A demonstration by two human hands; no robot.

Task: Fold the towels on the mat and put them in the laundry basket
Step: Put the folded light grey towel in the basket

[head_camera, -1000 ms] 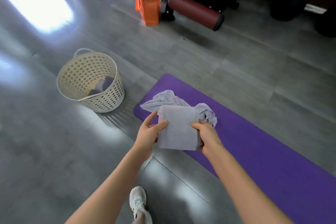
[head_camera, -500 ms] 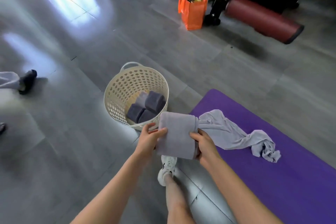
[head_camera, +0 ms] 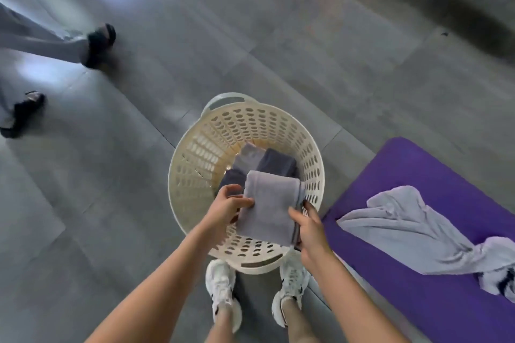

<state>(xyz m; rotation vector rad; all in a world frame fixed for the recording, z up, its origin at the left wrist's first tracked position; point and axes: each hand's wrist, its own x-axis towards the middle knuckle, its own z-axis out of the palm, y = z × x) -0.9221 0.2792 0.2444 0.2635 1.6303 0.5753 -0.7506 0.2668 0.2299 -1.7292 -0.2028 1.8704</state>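
hands: our left hand (head_camera: pixel 225 209) pinches the left edge and our right hand (head_camera: pixel 309 231) grips the right edge of one folded pale grey terry towel (head_camera: pixel 267 203).
towel: we hold it over the mouth of the cream perforated plastic laundry basket (head_camera: pixel 195 153), long axis running away from us, rounded fold farthest.
below: darker folded towels (head_camera: pixel 276 161) lie under it; we judge the drop is straight down.
beyond: a loose lilac towel (head_camera: pixel 404 228) lies on the purple foam mat (head_camera: pixel 418 170), to our right.

Matt soft cloth folded towel (head_camera: pixel 269 205); perforated smooth cream plastic laundry basket (head_camera: pixel 195 172); matt foam mat (head_camera: pixel 434 172); glossy grey floor tiles (head_camera: pixel 306 50)
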